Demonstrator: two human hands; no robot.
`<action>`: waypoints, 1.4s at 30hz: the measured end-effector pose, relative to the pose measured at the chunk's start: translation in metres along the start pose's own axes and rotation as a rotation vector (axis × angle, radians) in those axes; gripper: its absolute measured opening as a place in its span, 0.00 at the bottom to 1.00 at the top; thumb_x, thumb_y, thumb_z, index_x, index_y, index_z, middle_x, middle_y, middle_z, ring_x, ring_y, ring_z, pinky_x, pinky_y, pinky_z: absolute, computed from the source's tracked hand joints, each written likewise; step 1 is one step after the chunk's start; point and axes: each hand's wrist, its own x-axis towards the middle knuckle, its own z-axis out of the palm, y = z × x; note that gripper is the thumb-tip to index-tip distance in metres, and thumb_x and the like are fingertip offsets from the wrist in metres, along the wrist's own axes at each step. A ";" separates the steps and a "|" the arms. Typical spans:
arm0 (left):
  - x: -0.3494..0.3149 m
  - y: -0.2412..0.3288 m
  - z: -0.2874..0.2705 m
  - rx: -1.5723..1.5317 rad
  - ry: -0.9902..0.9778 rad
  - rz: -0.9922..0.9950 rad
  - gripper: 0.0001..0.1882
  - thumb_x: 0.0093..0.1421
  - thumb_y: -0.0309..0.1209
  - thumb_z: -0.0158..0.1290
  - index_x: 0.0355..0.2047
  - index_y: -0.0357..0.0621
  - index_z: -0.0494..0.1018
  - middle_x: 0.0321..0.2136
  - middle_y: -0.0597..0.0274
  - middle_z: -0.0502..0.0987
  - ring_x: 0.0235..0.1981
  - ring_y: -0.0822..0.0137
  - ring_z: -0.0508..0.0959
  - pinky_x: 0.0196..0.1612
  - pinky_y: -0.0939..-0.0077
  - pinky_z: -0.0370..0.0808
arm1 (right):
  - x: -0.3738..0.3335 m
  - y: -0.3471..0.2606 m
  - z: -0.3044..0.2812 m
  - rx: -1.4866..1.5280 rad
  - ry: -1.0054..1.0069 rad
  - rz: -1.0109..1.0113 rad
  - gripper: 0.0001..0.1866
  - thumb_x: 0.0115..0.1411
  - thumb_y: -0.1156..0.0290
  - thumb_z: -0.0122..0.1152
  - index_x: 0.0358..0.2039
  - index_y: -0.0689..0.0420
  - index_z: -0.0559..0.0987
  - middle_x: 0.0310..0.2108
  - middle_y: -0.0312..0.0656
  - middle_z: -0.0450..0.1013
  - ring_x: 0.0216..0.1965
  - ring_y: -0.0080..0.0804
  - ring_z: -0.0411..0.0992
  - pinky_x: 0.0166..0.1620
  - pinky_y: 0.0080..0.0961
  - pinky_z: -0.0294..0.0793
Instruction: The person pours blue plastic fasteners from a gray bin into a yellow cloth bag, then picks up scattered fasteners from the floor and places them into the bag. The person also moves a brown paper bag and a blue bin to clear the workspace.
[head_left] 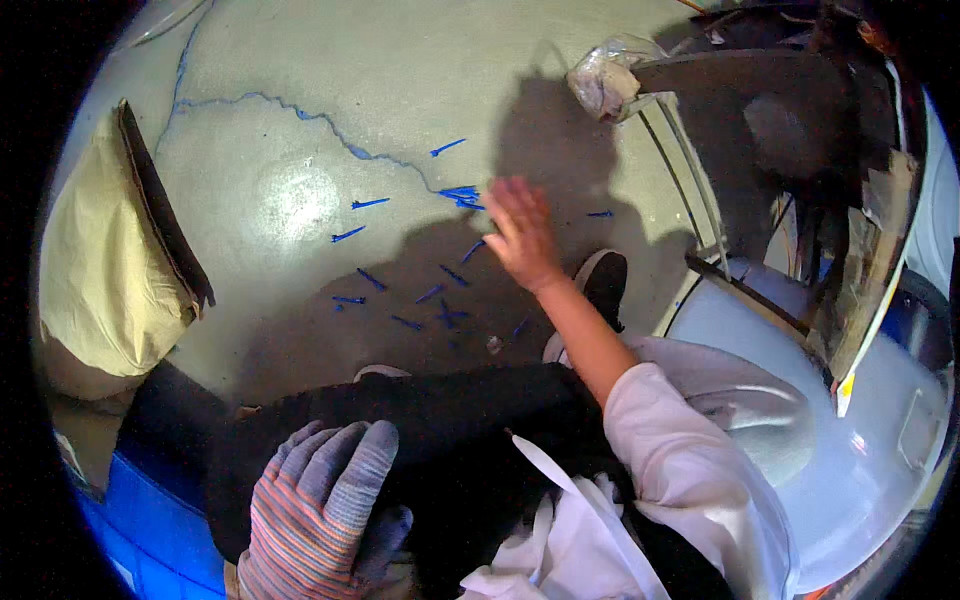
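Small blue stick-like pieces, some with a wider end, lie scattered on the floor; their exact kind is too small to tell. Several form a little pile [460, 196]. Just right of this pile is my bare right hand [518, 228], slightly blurred, its fingers stretched out and holding nothing I can see. Whether it touches the floor or hovers, I cannot tell. My left hand [325, 495], in a striped grey and orange glove, lies over my dark-clothed left leg with fingers extended and nothing visible in it. Single blue pieces [430, 293] lie nearer to my feet.
A yellowish sack [110, 250] with a dark edge stands at the left, above a blue container [150, 520]. At the right are a dark-topped stand [740, 100] with a clear plastic bag [608, 82] and a large whitish rounded tub [800, 400]. A crack [330, 125] crosses the floor.
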 end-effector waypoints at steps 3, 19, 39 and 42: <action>0.011 -0.011 0.008 -0.076 -0.041 0.094 0.36 0.38 0.33 0.57 0.51 0.38 0.63 0.41 0.45 0.70 0.41 0.46 0.71 0.48 0.52 0.67 | -0.060 0.073 -0.014 -0.082 0.319 0.625 0.33 0.55 0.65 0.55 0.58 0.60 0.57 0.61 0.54 0.47 0.63 0.52 0.43 0.62 0.42 0.43; -0.022 0.007 0.026 -0.070 -0.187 -0.014 0.33 0.37 0.42 0.58 0.45 0.42 0.68 0.39 0.50 0.72 0.38 0.52 0.74 0.44 0.56 0.70 | -0.153 -0.030 0.007 -0.045 -0.402 0.214 0.43 0.54 0.55 0.54 0.63 0.56 0.43 0.65 0.48 0.32 0.65 0.50 0.31 0.62 0.48 0.32; -0.057 0.013 0.040 -0.075 0.042 -0.019 0.29 0.43 0.44 0.56 0.46 0.45 0.68 0.38 0.52 0.73 0.37 0.54 0.75 0.45 0.57 0.71 | 0.061 -0.043 0.055 0.014 -0.109 -0.230 0.35 0.53 0.57 0.56 0.59 0.52 0.56 0.62 0.46 0.47 0.64 0.49 0.41 0.61 0.53 0.40; -0.064 0.016 0.045 -0.068 0.083 -0.039 0.29 0.43 0.44 0.55 0.46 0.46 0.68 0.38 0.52 0.73 0.37 0.55 0.75 0.45 0.58 0.70 | 0.035 -0.052 0.047 0.096 -0.404 -0.527 0.37 0.51 0.54 0.57 0.60 0.49 0.57 0.63 0.40 0.46 0.64 0.44 0.41 0.60 0.53 0.42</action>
